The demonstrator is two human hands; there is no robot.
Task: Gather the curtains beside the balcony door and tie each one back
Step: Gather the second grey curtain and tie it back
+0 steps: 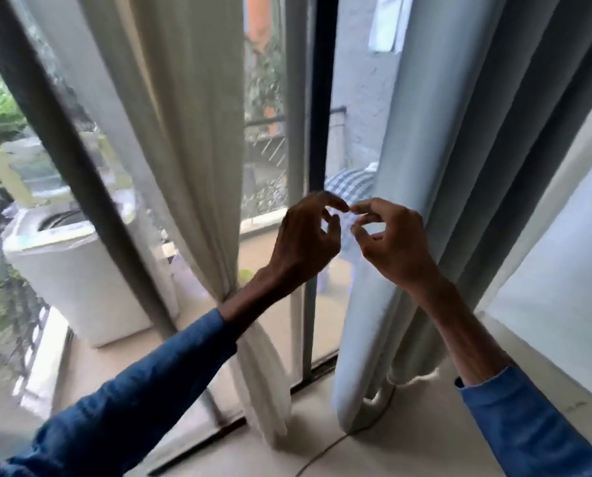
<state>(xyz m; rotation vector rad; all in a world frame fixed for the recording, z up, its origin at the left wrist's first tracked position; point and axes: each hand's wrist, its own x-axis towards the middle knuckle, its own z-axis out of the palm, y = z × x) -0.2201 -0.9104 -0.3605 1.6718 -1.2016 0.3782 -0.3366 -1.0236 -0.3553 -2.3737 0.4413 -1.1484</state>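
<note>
A cream curtain (184,139) hangs left of the balcony door's dark frame (320,98); it narrows to a gathered waist behind my left forearm, low down. A pale grey curtain (435,160) hangs in loose vertical folds on the right and reaches the floor. My left hand (305,239) and my right hand (391,242) are raised side by side in front of the glass between the two curtains. Their fingers are loosely curled, the fingertips almost meet, and I see nothing held between them. Neither hand touches a curtain.
Out on the balcony stand a white washing machine (67,266) and a metal railing (267,146); a checked cloth (351,184) shows behind the glass. A white wall (563,256) lies to the right. A thin cable (322,454) runs across the floor.
</note>
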